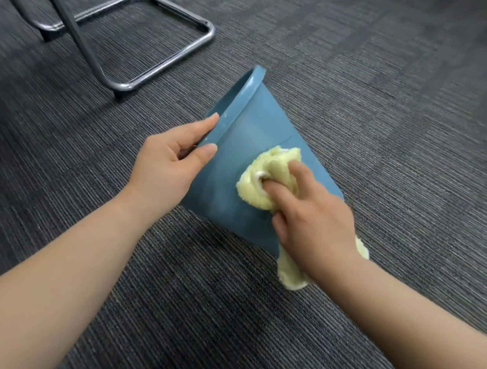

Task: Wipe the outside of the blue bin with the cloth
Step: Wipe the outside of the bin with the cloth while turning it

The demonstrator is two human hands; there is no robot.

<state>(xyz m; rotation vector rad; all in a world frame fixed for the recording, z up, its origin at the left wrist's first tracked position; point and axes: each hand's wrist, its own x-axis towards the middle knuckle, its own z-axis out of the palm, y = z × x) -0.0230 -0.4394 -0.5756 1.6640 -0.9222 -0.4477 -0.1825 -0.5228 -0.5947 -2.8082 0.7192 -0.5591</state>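
Observation:
The blue bin lies tipped on its side on the carpet, its rim toward the upper left and one flat outer wall facing up. My left hand grips the rim, thumb on the outside and fingers curled over the edge. My right hand is shut on a fluffy yellow cloth and presses it against the bin's upward-facing wall. A tail of the cloth hangs below my right wrist onto the floor. The bin's inside is hidden.
Dark grey striped carpet covers the whole floor. A chair's metal tube base stands at the upper left, a short way beyond the bin's rim.

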